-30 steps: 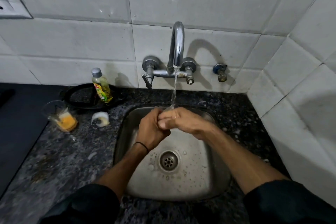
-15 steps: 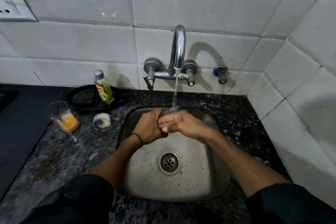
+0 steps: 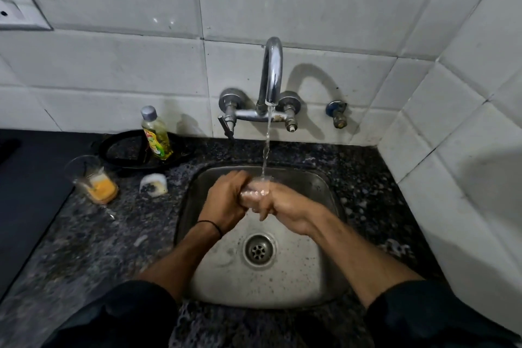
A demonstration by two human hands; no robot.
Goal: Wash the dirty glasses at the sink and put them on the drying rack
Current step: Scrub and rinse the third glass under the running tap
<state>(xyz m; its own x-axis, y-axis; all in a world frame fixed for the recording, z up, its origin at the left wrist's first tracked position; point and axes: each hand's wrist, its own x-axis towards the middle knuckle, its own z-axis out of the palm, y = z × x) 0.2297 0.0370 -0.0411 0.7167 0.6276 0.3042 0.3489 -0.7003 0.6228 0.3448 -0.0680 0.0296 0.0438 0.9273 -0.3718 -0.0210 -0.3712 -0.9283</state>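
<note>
Head: left hand [image 3: 226, 202], right hand [image 3: 286, 205] fingers grasp glass [image 3: 255, 190] under tap [image 3: 272, 70]; bottle [image 3: 156, 137] beside.

Two glasses near the sink [image 3: 296, 277]
Clear glass [image 3: 255, 190] held over the sink under running water [image 3: 267, 144]; orange-stained glass [image 3: 96, 182] upright, left of the sink.

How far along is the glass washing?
Done: nothing yet; no washed glass shows anywhere. In hand: the left hand and right hand grip a clear glass under the running tap, over the sink. Left: setting it to dry, then the glass with orange dregs on the counter, unwashed.
</note>
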